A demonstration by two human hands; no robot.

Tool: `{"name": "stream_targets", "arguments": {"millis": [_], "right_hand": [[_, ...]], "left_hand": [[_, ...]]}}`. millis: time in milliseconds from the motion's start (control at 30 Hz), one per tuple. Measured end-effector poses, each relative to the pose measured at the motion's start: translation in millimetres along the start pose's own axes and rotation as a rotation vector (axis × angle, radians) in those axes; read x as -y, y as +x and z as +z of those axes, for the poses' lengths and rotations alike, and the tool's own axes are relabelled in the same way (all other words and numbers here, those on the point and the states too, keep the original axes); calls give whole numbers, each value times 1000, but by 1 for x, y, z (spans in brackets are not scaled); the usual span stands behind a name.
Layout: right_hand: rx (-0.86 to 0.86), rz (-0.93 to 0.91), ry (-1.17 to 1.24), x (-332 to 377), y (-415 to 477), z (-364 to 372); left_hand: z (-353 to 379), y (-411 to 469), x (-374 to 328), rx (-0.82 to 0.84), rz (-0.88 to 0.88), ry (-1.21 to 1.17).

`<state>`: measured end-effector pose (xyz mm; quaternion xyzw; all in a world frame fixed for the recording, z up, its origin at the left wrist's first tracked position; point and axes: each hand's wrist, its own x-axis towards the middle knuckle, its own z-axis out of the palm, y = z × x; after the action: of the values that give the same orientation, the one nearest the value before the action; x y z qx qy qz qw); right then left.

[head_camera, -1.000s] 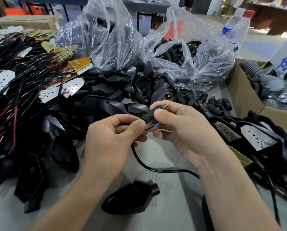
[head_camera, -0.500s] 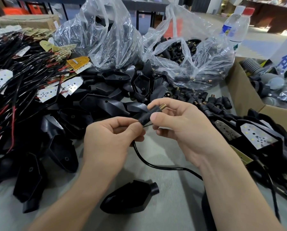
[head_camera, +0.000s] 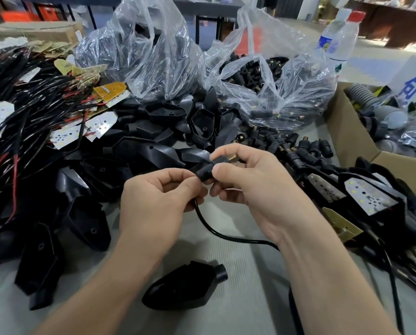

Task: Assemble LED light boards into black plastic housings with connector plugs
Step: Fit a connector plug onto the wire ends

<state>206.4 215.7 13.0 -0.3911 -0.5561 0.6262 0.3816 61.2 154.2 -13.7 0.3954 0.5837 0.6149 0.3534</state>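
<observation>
My right hand (head_camera: 257, 187) pinches a black connector plug (head_camera: 210, 168) with a brass threaded tip pointing up and right. My left hand (head_camera: 156, 204) pinches the black cable (head_camera: 216, 232) just below the plug; the cable curves down and runs under my right wrist. One black plastic housing (head_camera: 187, 288) lies on the grey table in front of my forearms, its round neck to the right. More black housings (head_camera: 134, 151) are heaped behind my hands. White LED boards (head_camera: 368, 197) sit in housings at the right, others (head_camera: 100, 124) among wires at the left.
A tangle of black and red wires (head_camera: 21, 105) fills the left. Two clear plastic bags (head_camera: 149, 52) stand at the back, one holding plugs (head_camera: 257, 68). Loose plugs (head_camera: 308, 148) lie behind my right hand. A cardboard box (head_camera: 347, 141) and a water bottle (head_camera: 337, 42) are at the right.
The plug has slid further along the cable; its brass tip, hidden a second ago, now sticks out past my right fingers. Both hands have stayed at the same place.
</observation>
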Motion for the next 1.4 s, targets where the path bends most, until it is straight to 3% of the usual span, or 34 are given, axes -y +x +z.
{"name": "stream_targets", "arguments": {"millis": [300, 567, 733, 900, 1067, 1300, 1400], "right_hand": [[22, -2, -98, 3, 0, -6], [-31, 39, -28, 1, 0, -6], [-47, 56, -7, -1, 1, -8], [-2, -13, -155, -3, 1, -12], [94, -61, -210, 0, 0, -16], [140, -72, -99, 2, -1, -16], [129, -64, -136, 3, -3, -13]], "left_hand": [[-6, -3, 1, 83, 126, 99], [-8, -2, 4, 53, 115, 187], [-5, 0, 7, -1, 65, 82], [-4, -1, 6, 64, 39, 51], [-7, -1, 0, 120, -20, -148], [-11, 0, -6, 278, 59, -54], [-9, -3, -3, 189, 128, 27]]}}
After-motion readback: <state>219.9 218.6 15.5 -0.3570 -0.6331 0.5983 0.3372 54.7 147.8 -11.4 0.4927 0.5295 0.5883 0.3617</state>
